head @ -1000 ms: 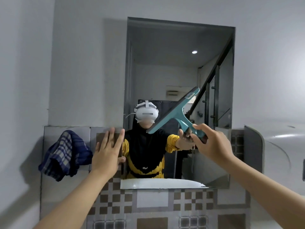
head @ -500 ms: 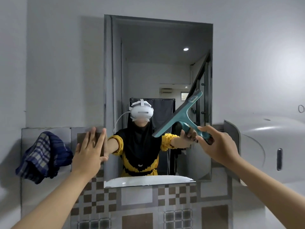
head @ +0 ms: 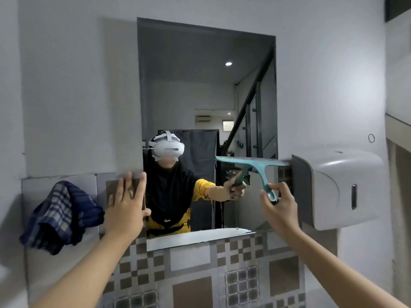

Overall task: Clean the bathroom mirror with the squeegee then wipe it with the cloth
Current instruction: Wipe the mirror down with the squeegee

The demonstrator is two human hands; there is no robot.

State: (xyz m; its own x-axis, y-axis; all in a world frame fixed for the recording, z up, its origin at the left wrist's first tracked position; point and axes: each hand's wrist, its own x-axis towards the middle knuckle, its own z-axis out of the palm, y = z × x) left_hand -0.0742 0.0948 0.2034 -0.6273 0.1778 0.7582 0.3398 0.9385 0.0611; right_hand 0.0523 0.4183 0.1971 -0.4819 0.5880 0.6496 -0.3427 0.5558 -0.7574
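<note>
A rectangular mirror [head: 200, 85] hangs on the grey wall ahead. My right hand [head: 281, 210] grips the handle of a teal squeegee [head: 255, 165]. Its blade lies level across the mirror's lower right part, close to or against the glass, reaching the right edge. My left hand [head: 126, 207] is flat with fingers spread against the tiled wall beside the mirror's lower left edge. A dark blue checked cloth [head: 62, 216] hangs on the wall to the left of that hand.
A grey-white wall dispenser [head: 338, 187] juts out just right of the mirror, touching distance from the squeegee blade's end. Patterned brown and grey tiles [head: 195, 274] cover the wall below the mirror. The mirror reflects a person in a headset.
The squeegee blade has swung from a steep tilt to level and sits lower on the mirror's right side. The view has shifted; my left hand stays flat on the wall.
</note>
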